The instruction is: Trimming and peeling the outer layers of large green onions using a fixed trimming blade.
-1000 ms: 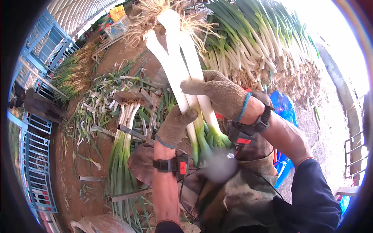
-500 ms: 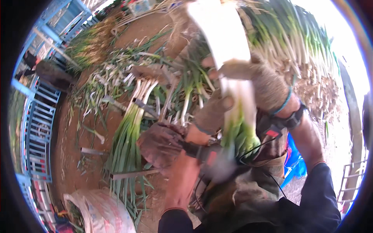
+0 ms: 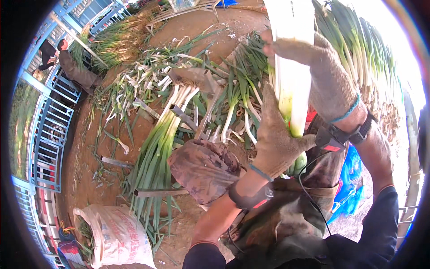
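Note:
A bundle of long green onions stands before me, its white shafts upward and washed out by light, with green leaves running down towards my lap. My gloved right hand is wrapped round the upper white shafts. Lower down, my gloved left hand lies against the onions' left side, fingers stretched upward and thumb spread across the front. Left of my knee, another bunch of green onions rests in a metal frame, roots away from me and leaves towards me.
Loose trimmings litter the dirt floor. A big stack of green onions lies at right, a blue plastic bag nearer. A white sack stands front left. Beside the blue railing, a person is at the far left.
My left hand has gone from closed round the shafts to stretched out along them. My right hand and the bundle have shifted up and right in view, as the view itself shifts.

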The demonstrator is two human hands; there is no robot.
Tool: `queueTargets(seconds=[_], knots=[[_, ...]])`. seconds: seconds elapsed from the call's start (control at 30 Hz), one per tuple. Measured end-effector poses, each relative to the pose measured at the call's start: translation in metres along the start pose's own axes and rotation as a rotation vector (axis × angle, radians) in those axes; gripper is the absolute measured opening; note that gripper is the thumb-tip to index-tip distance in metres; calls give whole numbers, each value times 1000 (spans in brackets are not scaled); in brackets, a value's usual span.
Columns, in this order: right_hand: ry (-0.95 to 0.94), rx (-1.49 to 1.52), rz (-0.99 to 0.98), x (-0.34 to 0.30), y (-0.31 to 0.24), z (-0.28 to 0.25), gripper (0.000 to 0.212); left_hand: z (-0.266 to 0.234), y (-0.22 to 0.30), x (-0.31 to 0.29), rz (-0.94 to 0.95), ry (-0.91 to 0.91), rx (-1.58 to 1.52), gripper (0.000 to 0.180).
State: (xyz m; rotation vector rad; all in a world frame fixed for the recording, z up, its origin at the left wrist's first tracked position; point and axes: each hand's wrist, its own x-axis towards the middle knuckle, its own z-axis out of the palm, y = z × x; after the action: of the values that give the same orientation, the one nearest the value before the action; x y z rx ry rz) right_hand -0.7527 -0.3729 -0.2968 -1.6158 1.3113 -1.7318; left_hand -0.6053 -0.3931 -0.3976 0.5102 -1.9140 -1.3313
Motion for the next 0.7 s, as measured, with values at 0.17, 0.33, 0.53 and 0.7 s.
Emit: queueTargets(seconds=[0.17,0.33,0.53,0.7], knots=[[97,439,194,24,-33,12,32,-21,16,40,374,256,227,85],[80,435,181,58,-39,-4,33,-88,114,84,743,335,600,65],[45,661,378,105,56,10,35,-235,181,54,595,322,1380,69],[94,704,716,122,188,13,37,-337,130,51,88,92,1933,73]])
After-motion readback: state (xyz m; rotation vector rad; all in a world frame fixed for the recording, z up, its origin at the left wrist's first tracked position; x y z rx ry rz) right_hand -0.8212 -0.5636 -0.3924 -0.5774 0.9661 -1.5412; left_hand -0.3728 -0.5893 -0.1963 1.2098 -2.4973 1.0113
